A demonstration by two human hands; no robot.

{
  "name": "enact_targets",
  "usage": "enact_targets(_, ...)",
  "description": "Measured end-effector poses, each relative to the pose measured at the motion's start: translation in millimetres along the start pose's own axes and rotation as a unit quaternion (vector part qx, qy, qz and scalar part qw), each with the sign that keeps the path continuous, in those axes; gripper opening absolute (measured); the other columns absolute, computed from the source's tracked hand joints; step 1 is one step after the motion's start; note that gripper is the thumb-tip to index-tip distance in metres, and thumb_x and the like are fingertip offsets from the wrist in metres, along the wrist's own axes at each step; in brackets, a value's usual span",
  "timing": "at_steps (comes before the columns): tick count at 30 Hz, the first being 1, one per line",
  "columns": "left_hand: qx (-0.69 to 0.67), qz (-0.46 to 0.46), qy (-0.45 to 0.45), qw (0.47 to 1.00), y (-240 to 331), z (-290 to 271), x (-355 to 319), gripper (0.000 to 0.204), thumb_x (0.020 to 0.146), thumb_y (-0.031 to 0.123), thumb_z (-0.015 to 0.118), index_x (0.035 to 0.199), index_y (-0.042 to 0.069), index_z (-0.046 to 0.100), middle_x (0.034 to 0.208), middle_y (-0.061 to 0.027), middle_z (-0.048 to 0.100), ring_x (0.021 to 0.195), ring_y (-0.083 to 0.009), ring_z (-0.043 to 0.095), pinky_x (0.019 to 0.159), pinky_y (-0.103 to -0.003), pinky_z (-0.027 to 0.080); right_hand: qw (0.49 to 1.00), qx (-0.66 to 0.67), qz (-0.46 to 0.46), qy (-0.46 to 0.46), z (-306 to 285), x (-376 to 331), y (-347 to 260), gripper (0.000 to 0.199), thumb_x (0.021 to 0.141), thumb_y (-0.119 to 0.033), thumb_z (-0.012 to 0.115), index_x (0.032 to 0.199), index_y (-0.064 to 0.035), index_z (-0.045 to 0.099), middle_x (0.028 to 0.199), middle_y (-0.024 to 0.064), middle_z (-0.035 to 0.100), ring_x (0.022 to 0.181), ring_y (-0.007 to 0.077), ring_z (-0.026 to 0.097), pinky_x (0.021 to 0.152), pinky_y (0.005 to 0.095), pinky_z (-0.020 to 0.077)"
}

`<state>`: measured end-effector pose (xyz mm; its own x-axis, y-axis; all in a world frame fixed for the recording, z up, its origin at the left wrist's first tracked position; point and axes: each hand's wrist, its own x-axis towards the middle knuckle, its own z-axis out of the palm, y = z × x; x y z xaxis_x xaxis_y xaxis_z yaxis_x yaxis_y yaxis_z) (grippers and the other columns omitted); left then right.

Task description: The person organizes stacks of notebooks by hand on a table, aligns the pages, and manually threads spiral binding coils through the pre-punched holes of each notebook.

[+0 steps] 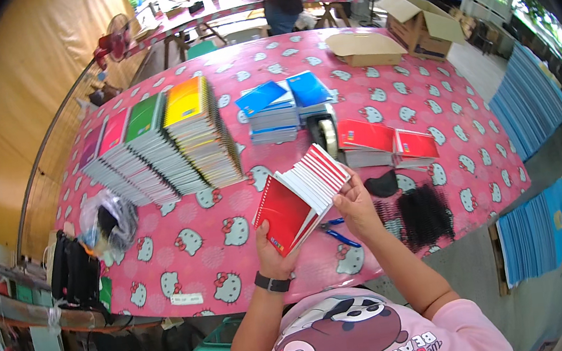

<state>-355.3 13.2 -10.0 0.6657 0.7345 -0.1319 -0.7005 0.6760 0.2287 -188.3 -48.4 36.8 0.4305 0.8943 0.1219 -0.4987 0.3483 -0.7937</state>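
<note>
While curling left hand [277, 254] and right hand [356, 207] fingers closely around fanned red-covered paper notebooks [297, 203], holding these mid-dial, seemingly uncoiled; showing black plastic coils [426, 216] at three o'clock, red-covered stacks [367, 135] at two, blue-covered stacks [308, 89] at twelve, apparently pending, and multicoloured coil-bound notebooks [162, 148] at ten, apparently finished.

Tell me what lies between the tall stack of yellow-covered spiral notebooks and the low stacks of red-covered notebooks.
In the head view, two stacks of blue-covered notebooks and what looks like a black tape dispenser stand between them.
</note>
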Motion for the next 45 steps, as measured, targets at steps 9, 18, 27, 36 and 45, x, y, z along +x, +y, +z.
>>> enact_targets(9, -0.043, -0.015, -0.028, 0.999, 57.7, -16.6, -27.3, 0.076, 0.08, 0.052, 0.053, 0.137, 0.009, 0.031, 0.136, -0.0165, 0.04, 0.124, -0.0354, 0.04, 0.102, -0.058, 0.029, 0.994, -0.097, 0.012, -0.051, 74.2, 7.0, 71.2, 0.076, 0.07, -0.002, 0.074, 0.131, -0.002, 0.029, 0.123, 0.0092, 0.049, 0.114, 0.0175, 0.048, 0.096, 0.0321, 0.0389)
enact_targets(18, 0.045, -0.051, -0.077, 0.995, 115.5, -41.5, -29.7, 0.083, 0.076, 0.052, 0.055, 0.141, 0.01, 0.023, 0.143, -0.0169, 0.029, 0.131, -0.0374, 0.029, 0.106, -0.063, 0.017, 0.995, -0.095, -0.007, -0.009, 104.4, 7.2, 98.6, 0.057, 0.07, -0.001, 0.075, 0.118, -0.0041, 0.044, 0.109, 0.007, 0.058, 0.099, 0.0159, 0.058, 0.087, 0.0312, 0.0473)
enact_targets(27, 0.022, -0.032, -0.013, 0.999, 115.0, -34.5, -11.2, 0.072, 0.078, 0.046, 0.057, 0.137, 0.013, 0.032, 0.139, -0.0125, 0.039, 0.127, -0.0364, 0.036, 0.103, -0.063, 0.022, 0.989, -0.123, -0.034, 0.068, 93.4, 16.1, 93.1, 0.039, 0.073, -0.006, 0.073, 0.107, -0.0049, 0.053, 0.093, 0.0031, 0.064, 0.079, 0.0084, 0.06, 0.064, 0.0218, 0.0479)
enact_targets(36, 0.028, 0.014, 0.018, 0.999, 103.9, -50.1, -4.7, 0.059, 0.081, 0.042, 0.056, 0.128, 0.008, 0.044, 0.126, -0.0112, 0.052, 0.115, -0.0296, 0.051, 0.099, -0.047, 0.038, 0.989, -0.133, -0.006, 0.061, 79.3, 14.0, 82.6, 0.05, 0.075, -0.009, 0.071, 0.117, -0.0052, 0.044, 0.099, 0.005, 0.06, 0.078, 0.0085, 0.058, 0.053, 0.0201, 0.0455)
enact_targets(45, 0.049, -0.011, 0.01, 0.999, 92.3, -53.6, -15.5, 0.067, 0.082, 0.052, 0.05, 0.133, 0.011, 0.038, 0.129, -0.011, 0.05, 0.114, -0.0302, 0.051, 0.096, -0.047, 0.041, 0.987, -0.142, -0.045, 0.06, 80.2, 8.6, 91.7, 0.066, 0.07, -0.012, 0.077, 0.123, -0.0041, 0.038, 0.113, 0.0092, 0.056, 0.103, 0.0181, 0.056, 0.091, 0.0329, 0.0444)
